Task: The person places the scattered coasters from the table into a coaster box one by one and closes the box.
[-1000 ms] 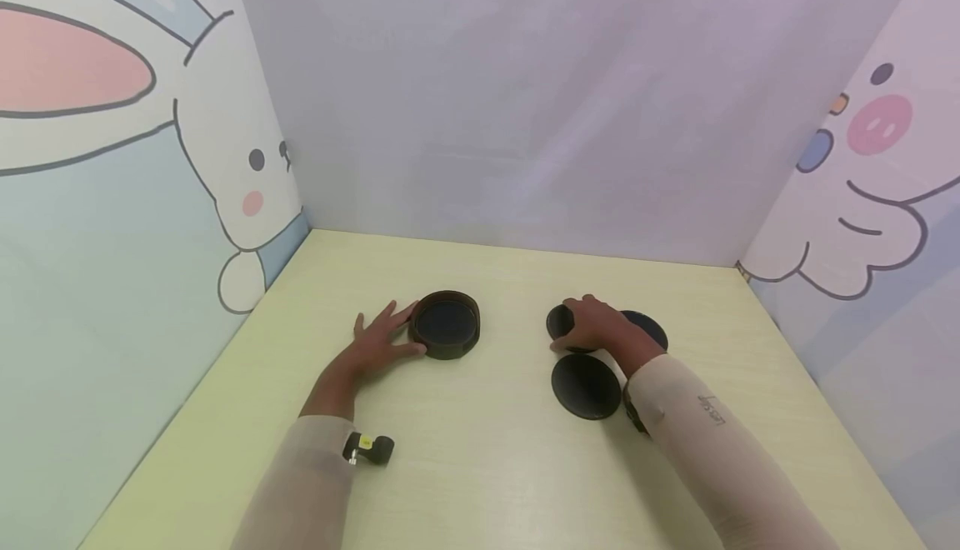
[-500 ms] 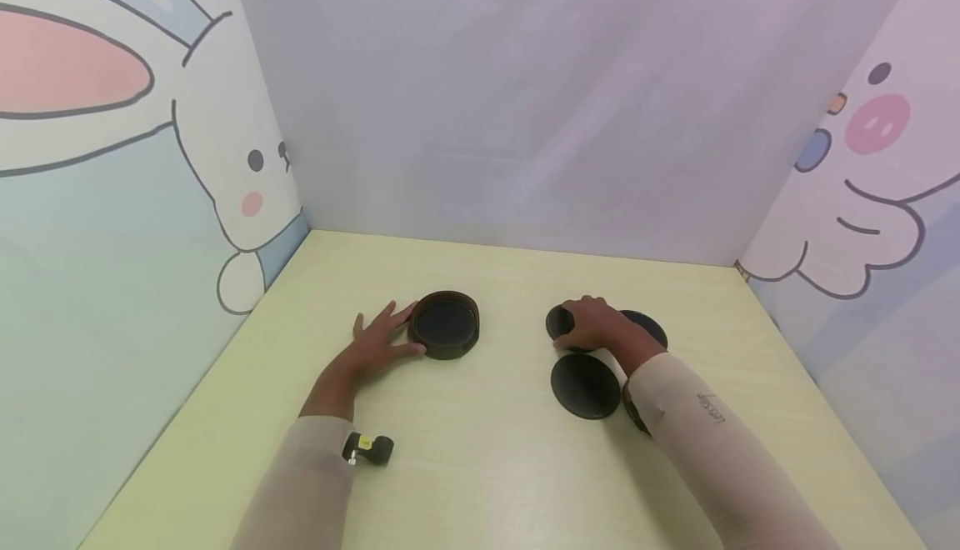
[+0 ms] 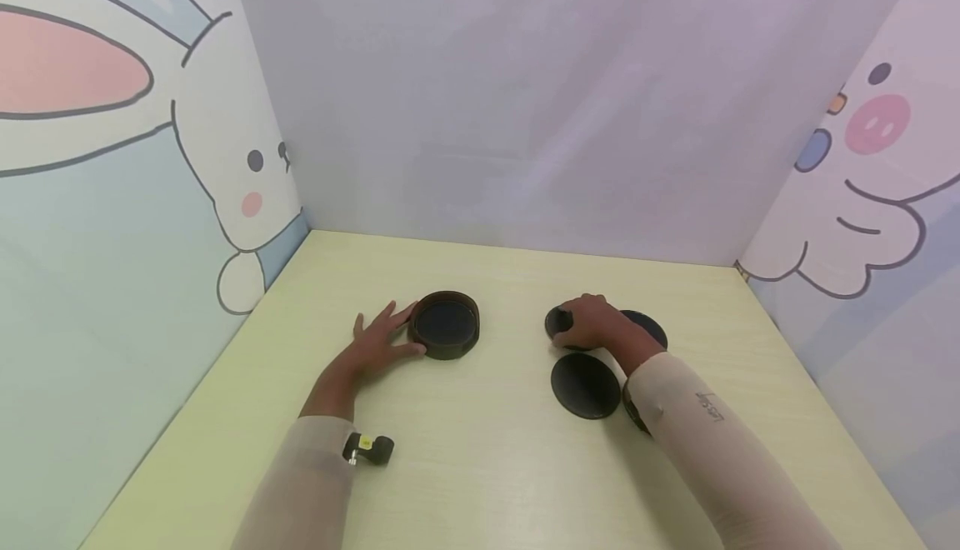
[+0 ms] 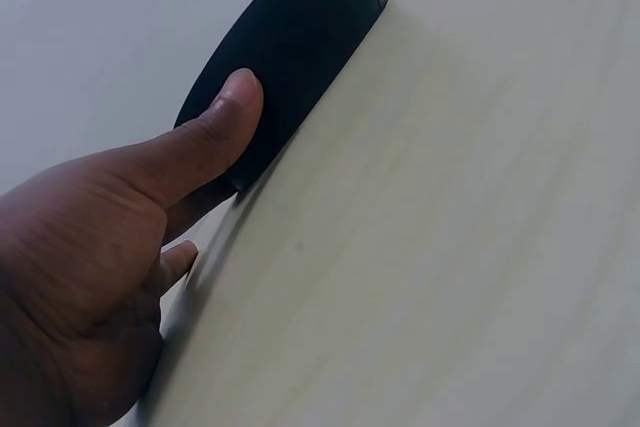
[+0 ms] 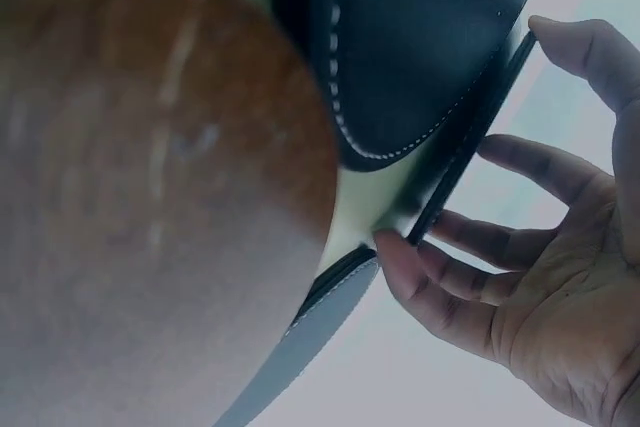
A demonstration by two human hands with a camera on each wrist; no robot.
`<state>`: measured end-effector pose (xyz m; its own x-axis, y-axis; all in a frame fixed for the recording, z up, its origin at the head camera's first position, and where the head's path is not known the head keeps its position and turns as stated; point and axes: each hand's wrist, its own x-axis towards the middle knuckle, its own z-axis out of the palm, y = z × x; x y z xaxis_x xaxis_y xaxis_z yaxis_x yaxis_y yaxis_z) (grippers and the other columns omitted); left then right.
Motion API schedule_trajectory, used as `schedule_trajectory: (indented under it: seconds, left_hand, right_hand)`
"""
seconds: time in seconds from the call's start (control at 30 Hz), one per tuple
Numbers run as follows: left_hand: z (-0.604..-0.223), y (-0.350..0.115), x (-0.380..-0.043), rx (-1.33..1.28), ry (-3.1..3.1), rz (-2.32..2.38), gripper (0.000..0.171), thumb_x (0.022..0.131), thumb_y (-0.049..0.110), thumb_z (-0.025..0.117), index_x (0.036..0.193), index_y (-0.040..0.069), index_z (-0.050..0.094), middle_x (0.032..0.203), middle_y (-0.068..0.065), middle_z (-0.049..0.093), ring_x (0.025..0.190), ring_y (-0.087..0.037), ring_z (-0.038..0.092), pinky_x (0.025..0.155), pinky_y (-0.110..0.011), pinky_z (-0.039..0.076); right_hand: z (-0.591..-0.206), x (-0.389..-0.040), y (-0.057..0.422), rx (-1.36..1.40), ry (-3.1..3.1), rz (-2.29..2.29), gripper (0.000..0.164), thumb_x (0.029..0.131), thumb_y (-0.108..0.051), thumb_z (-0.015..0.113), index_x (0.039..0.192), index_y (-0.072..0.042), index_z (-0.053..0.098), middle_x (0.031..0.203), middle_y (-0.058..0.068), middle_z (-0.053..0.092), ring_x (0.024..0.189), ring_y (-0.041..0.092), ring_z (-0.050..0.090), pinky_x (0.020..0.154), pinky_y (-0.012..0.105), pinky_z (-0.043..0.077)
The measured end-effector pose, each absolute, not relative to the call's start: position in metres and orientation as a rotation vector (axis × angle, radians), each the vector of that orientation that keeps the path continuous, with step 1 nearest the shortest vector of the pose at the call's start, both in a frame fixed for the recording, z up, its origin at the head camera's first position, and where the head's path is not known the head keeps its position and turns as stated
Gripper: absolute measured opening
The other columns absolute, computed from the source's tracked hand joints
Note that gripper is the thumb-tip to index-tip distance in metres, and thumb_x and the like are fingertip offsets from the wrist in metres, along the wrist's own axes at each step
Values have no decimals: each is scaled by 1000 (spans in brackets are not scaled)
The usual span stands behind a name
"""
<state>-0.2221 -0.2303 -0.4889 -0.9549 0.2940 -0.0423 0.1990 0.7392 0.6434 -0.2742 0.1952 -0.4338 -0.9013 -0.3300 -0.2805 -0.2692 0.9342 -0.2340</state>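
My left hand [image 3: 378, 343] lies beside a round black coaster holder [image 3: 446, 325] with a raised wall. Its fingers are spread; the thumb [image 4: 235, 112] rests against the holder's outer wall in the left wrist view. My right hand [image 3: 591, 322] holds a thin round black coaster [image 3: 558, 322] by its edge, thumb and fingertips around the rim, as the right wrist view shows. Much of that coaster is hidden under the hand. Another black coaster [image 3: 586, 386] lies just in front, and one more coaster [image 3: 647, 329] is partly covered by the right wrist.
A dark round-edged thing [image 3: 636, 410] shows partly from under the right sleeve. White stitching runs along a black leather disc [image 5: 430, 47] in the right wrist view. The pale table [image 3: 480, 467] meets cartoon-printed walls left and right and a plain backdrop [image 3: 517, 100].
The right hand has shifted very slightly left with the coaster edge under its fingers. The left hand and the holder have stayed still.
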Motion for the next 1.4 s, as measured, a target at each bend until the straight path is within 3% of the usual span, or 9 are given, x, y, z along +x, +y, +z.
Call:
schedule_trajectory:
  seconds: [0.43, 0.97, 1.2, 1.4]
  left_hand:
    - [-492, -231, -225, 389, 2795, 1012, 97, 97, 59, 76, 174, 23, 29, 180, -15, 31, 172, -44, 10, 130, -75, -20]
    - [-498, -230, -231, 419, 2799, 987, 97, 98, 58, 75, 175, 22, 29, 179, -14, 33, 172, -44, 10, 129, -78, -17]
    - [-497, -232, -229, 425, 2796, 1016, 97, 98, 58, 76, 174, 22, 29, 180, -14, 33, 172, -44, 9, 129, -76, -19]
    - [-496, -233, -227, 419, 2793, 1013, 96, 98, 58, 75, 174, 22, 29, 180, -14, 32, 172, -44, 10, 130, -76, -19]
  right_hand:
    - [-428, -275, 195, -414, 2779, -337, 72, 97, -47, 73, 152, -2, 62, 156, 26, 60, 151, 51, 48, 123, 66, 43]
    - [-419, -271, 179, -432, 2874, -367, 70, 95, -52, 71, 152, -12, 66, 150, 24, 61, 138, 44, 56, 107, 61, 54]
    - [-414, -264, 166, -455, 2943, -352, 72, 93, -55, 72, 154, -17, 65, 138, 20, 63, 122, 37, 56, 94, 55, 56]
    - [-410, -257, 152, -466, 2973, -345, 77, 93, -56, 70, 157, -15, 61, 143, 21, 59, 121, 36, 55, 90, 55, 58]
